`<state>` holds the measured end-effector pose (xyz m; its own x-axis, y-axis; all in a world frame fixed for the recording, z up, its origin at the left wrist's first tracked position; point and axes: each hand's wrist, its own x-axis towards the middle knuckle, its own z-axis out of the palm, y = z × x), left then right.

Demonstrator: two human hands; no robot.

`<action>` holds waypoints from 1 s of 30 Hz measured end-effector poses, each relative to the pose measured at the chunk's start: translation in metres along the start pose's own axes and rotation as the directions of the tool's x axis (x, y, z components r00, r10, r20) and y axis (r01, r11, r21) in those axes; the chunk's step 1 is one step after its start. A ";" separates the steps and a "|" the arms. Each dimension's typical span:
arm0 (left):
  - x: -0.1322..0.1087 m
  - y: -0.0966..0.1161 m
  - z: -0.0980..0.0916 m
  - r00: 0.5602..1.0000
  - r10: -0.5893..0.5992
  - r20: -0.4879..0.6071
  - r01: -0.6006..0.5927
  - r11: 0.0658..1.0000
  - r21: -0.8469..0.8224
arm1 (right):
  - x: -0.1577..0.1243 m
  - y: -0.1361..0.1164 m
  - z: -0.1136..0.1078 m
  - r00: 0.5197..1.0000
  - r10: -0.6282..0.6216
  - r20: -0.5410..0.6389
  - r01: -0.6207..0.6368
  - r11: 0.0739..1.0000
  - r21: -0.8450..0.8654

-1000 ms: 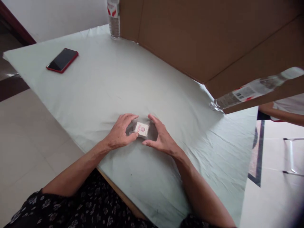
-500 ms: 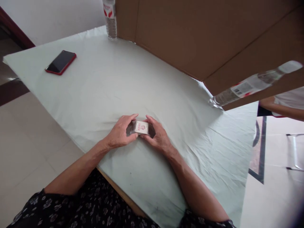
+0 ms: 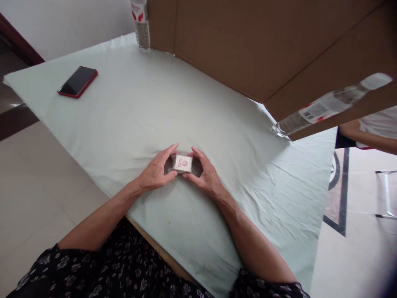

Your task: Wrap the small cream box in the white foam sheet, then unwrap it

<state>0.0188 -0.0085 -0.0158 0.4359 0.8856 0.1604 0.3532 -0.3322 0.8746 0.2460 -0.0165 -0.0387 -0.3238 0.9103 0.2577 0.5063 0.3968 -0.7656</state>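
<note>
A small white box (image 3: 182,163) with red print, wrapped in clear film, sits low over the cloth between my hands. My left hand (image 3: 157,170) curls round its left end, thumb at the near edge and fingers at the far side. From the right, my right hand (image 3: 207,174) grips it in the same way, thumb tip at the near edge. Both index fingers stick out past the box. The film bunches loosely at the left end. Whether the underside touches the cloth cannot be made out.
Pale green cloth (image 3: 124,111) covers the table. A red-edged phone (image 3: 78,82) lies at the far left. Brown cardboard (image 3: 217,45) stands along the far side, with one water bottle (image 3: 142,27) at its left and another bottle (image 3: 322,108) at its right. Behind it shows a person's arm (image 3: 369,136).
My index fingers have spread a little further apart around the box. The box looks slightly turned, with more of its printed face towards me. The whole view has shifted slightly.
</note>
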 end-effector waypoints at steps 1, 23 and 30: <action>0.000 0.000 0.000 1.000 -0.020 0.000 0.020 1.000 0.005 | 0.000 -0.001 0.001 1.000 0.007 -0.014 -0.007 1.000 -0.006; 0.001 -0.016 -0.005 0.983 -0.005 -0.184 0.051 0.967 0.248 | -0.003 0.006 -0.008 0.971 0.157 -0.179 -0.177 0.979 -0.100; -0.024 -0.018 -0.018 0.980 -0.109 -0.164 0.192 0.720 0.667 | -0.005 0.024 -0.016 0.985 0.083 -0.148 -0.146 0.862 -0.486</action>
<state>-0.0130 -0.0174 -0.0270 0.2527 0.9577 0.1374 0.8900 -0.2858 0.3554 0.2727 -0.0097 -0.0494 -0.1588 0.9475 0.2775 0.8718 0.2665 -0.4109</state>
